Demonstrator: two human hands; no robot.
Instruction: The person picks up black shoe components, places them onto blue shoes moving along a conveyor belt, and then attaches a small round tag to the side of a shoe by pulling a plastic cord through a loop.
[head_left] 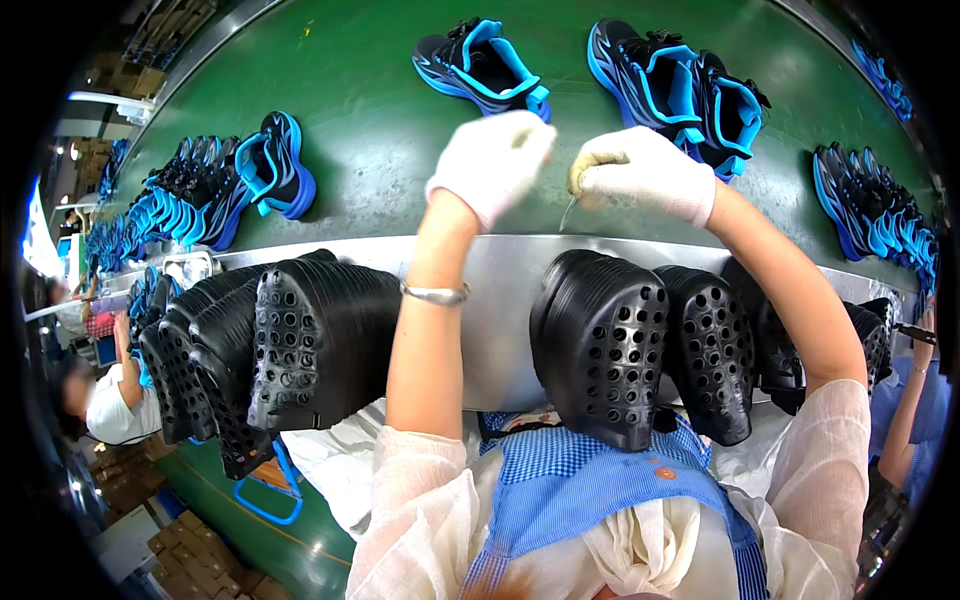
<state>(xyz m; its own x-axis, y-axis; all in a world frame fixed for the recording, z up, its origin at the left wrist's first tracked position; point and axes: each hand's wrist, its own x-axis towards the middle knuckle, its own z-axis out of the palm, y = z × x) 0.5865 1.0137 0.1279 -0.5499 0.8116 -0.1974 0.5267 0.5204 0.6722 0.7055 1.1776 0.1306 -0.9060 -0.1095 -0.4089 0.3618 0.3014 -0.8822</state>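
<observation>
Both my hands wear white gloves and hover over the near edge of the green table. My left hand (492, 165) has its fingers curled in, slightly blurred; whatever they may hold is hidden. Close on its right, my right hand (645, 178) pinches a thin, clear strand (567, 214) that hangs below the fingertips. Beyond the left hand lies a single black and blue sneaker (480, 68). A pair of matching sneakers (655, 85) sits just past the right hand, toes pointing away. No shoe is clearly gripped by either hand.
Nested stacks of black perforated plastic shoe inserts stand along the metal edge, left (320, 340) and right (610, 350) of my arms. Rows of sneakers fill the table's left (200, 190) and right (875, 205). Co-workers sit at both sides; a blue-framed stool (285, 485) is lower left.
</observation>
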